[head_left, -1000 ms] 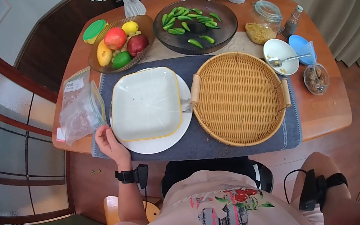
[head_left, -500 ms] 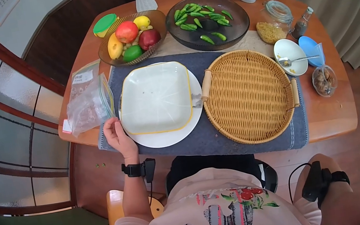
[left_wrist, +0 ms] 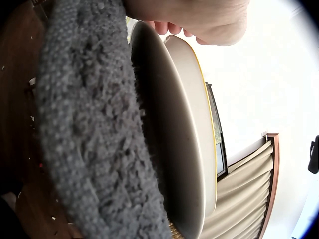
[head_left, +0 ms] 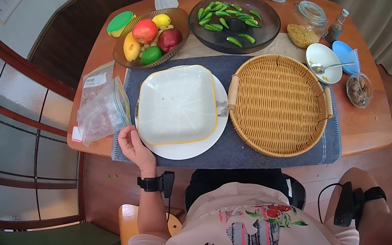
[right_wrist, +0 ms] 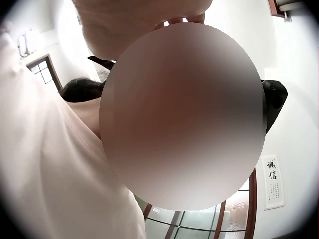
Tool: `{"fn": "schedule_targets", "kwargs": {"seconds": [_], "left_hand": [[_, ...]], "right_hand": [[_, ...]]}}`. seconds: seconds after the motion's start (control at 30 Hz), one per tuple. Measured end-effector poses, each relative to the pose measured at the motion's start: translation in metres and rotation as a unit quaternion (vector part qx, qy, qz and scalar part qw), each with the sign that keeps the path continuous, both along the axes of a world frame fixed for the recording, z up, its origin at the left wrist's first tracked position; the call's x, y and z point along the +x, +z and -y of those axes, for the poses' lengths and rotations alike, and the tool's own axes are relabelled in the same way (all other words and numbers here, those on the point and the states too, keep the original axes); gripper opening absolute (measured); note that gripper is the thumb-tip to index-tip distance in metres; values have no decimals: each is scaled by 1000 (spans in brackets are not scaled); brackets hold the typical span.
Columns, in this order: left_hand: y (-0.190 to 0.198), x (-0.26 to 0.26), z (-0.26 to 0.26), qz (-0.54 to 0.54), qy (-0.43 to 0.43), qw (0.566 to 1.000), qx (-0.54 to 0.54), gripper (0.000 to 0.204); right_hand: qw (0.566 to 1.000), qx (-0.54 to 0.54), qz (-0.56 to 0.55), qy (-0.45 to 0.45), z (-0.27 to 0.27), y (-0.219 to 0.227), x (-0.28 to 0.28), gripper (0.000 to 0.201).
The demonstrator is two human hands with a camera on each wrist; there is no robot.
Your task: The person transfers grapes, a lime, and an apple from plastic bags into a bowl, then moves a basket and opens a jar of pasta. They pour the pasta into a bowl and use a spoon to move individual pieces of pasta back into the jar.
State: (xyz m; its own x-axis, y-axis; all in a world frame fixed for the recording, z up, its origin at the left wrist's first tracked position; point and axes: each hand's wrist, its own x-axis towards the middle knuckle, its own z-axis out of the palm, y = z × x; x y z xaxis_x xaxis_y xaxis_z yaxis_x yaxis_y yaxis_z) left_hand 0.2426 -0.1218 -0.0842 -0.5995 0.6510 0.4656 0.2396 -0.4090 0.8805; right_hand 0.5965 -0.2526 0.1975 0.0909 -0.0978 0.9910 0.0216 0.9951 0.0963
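My left hand (head_left: 136, 147) rests at the front left edge of the table, its relaxed fingers beside a round white plate (head_left: 188, 151). A square white dish (head_left: 177, 106) with a yellow rim lies on that plate. Just beyond the fingertips is a clear zip bag (head_left: 102, 110). In the left wrist view the left hand (left_wrist: 199, 20) appears above the plate edge (left_wrist: 187, 144). My right forearm is raised toward the head camera, the hand outside that view. Part of the right hand (right_wrist: 142, 25) shows in the right wrist view, most of its fingers hidden behind a blurred area.
A wicker tray (head_left: 279, 105) with wooden handles sits right of the dish on a grey mat (head_left: 233, 152). Behind are a fruit bowl (head_left: 122, 59) and a dark bowl (head_left: 271, 30) of green peppers. A pasta jar (head_left: 304, 35), a white bowl (head_left: 323, 55) and a walnut container (head_left: 360, 91) line the right.
The head view has shifted, so the table appears farther right. The left hand keeps its place beside the plate, and the things on the table have not moved.
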Motion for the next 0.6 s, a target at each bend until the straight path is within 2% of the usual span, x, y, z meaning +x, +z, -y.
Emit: {"fn": "schedule_targets", "kwargs": {"seconds": [0.03, 0.13, 0.2, 0.33, 0.37, 0.4, 0.43, 0.47, 0.5, 0.6], "left_hand": [[1, 1, 0, 3, 0, 1000, 0, 13], [2, 2, 1, 3, 1, 1000, -1, 14], [2, 2, 0, 6, -1, 1000, 1, 14], [2, 1, 1, 11, -8, 1000, -2, 14], [3, 1, 1, 8, -1, 1000, -4, 13], [3, 3, 1, 7, 5, 1000, -6, 13], [4, 3, 1, 15, 4, 1000, -12, 12], [3, 2, 1, 1, 14, 1000, -22, 11], [2, 2, 1, 3, 12, 1000, -17, 11], [-1, -1, 0, -2, 8, 1000, -11, 10]], "right_hand": [[1000, 5, -10, -6, -15, 7, -16, 23], [999, 19, -36, -25, -5, 5, -12, 22], [997, 29, -52, -37, -41, 24, -57, 22], [993, 44, -83, -71, -29, 15, -32, 23], [992, 48, -87, -82, -11, 5, -10, 23], [990, 53, -88, -95, 32, -17, 43, 23], [989, 58, -88, -108, -6, 0, -4, 23], [987, 64, -87, -121, 4, -7, 9, 23], [984, 71, -86, -136, -26, 4, -24, 23], [976, 91, -85, -176, -16, -5, -9, 23]]}}
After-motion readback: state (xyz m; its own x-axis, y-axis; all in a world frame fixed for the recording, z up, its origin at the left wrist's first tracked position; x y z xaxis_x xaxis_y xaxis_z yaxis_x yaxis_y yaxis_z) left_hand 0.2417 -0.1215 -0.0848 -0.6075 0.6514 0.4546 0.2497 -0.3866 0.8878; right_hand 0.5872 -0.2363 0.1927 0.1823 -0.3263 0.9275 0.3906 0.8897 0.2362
